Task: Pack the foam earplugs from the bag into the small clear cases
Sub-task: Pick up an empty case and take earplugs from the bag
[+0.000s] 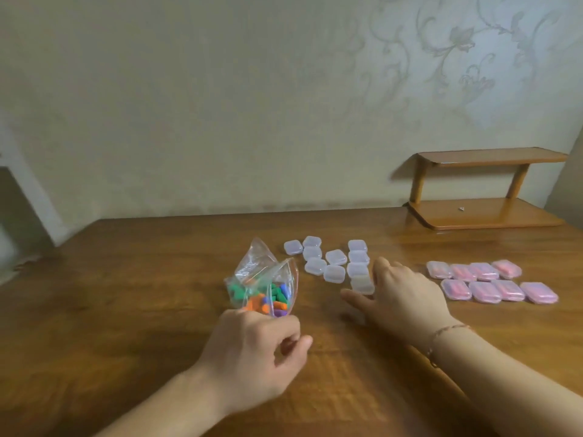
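though upright, bag (pixel 268 279) mouth up

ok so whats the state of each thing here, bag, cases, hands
bag: open at the top, earplugs inside
empty clear cases: lids shut, nothing in them
pink-filled cases: lids shut, packed
left hand: fingers curled, by the bag
right hand: fingers straight, touching the nearest empty case

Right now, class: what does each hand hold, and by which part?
Left hand: fingers curled, contents unclear. Right hand: flat beside an empty case, holding nothing.
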